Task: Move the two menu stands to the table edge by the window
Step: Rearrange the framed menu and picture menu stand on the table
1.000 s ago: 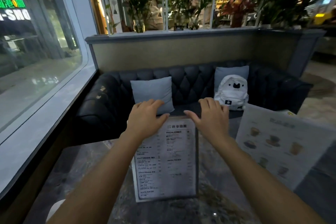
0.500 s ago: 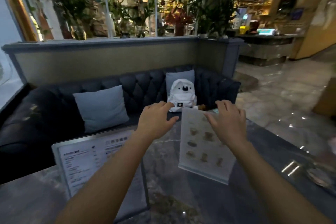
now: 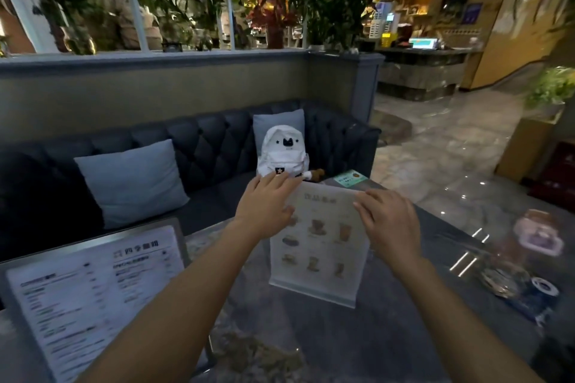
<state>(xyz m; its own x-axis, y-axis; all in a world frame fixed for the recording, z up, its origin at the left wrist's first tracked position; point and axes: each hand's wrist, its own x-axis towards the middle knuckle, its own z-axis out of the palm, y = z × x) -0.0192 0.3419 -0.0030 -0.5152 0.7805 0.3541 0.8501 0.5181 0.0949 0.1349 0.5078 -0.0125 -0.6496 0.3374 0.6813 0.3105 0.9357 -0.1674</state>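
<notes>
Two menu stands are on the dark marble table (image 3: 389, 339). A framed text menu stand (image 3: 93, 289) leans at the lower left, with neither hand on it. A clear acrylic picture menu stand (image 3: 320, 246) showing drinks is upright at the table's middle. My left hand (image 3: 267, 205) curls over its top left corner with the thumb on the front. On the top right corner, my right hand (image 3: 385, 221) holds the sheet the same way. The window is out of view.
A dark tufted sofa (image 3: 205, 146) behind the table holds a blue cushion (image 3: 133, 180) and a white backpack (image 3: 281, 155). A green card (image 3: 350, 179) lies at the far table edge. A blurred pink-lidded container (image 3: 538, 236) and small items (image 3: 525, 286) sit at the right.
My view has swung right, away from the window. Both hands left the top of the text menu stand, moved right and closed on the picture menu stand's top corners.
</notes>
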